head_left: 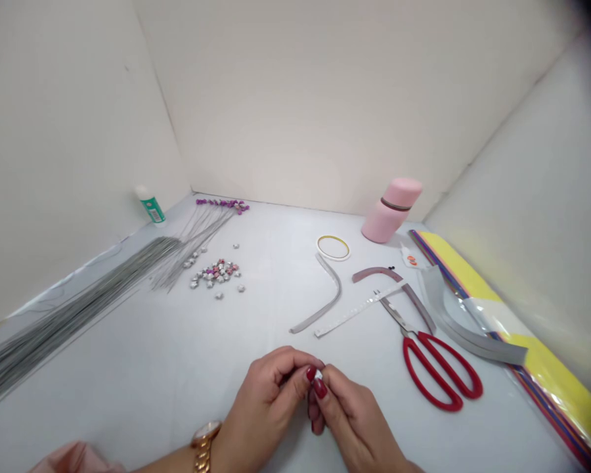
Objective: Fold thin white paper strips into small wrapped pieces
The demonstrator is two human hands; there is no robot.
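Near the table's front edge, my left hand [268, 397] and my right hand [349, 417] meet, thumbs and fingertips closed in a pinch. Between the thumb tips shows a small silver paper star [318, 374], mostly hidden by the fingers. Ahead of the hands lies a curved grey paper strip [332, 299], with a white ruler [357, 309] beside it. Red-handled scissors [416, 348] rest to the right, blades slightly apart. Toward the left is a loose pile of small silver and pink paper stars [215, 274].
A bundle of grey wires [88, 302] runs along the left, with purple-tipped stems [221, 205] behind. A glue stick [152, 207], a tape roll [333, 247] and a pink bottle [391, 210] stand or lie farther back. Grey strips [465, 335] and coloured paper packs [536, 361] lie right.
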